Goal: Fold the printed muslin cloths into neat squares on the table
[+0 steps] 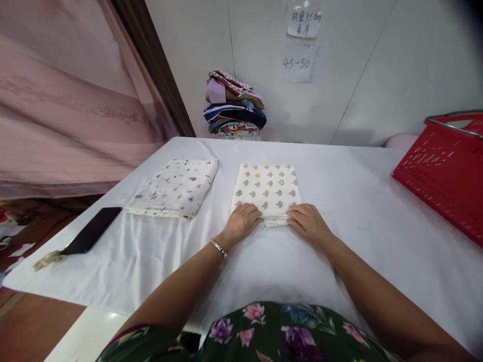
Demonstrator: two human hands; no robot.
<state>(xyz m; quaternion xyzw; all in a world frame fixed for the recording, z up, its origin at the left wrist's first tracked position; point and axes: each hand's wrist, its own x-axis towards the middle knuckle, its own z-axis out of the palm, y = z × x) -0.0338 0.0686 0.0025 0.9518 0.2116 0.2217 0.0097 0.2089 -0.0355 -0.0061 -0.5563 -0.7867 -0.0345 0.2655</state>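
Fingers (253,213) of the left hand (243,221) and right hand (311,227) are pressing, held together, on the near edge of a white, squarish folded cloth with grey prints (268,188); whether thumbs are pinching beneath, I cannot tell. I am reading the cloth as extending straight ahead of them, long axis unclear, both hands touching equally.

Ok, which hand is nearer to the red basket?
Right. The right hand is at the near right corner of the grey-printed cloth, left of the red basket; the left hand is at the cloth's near left corner, farther away.
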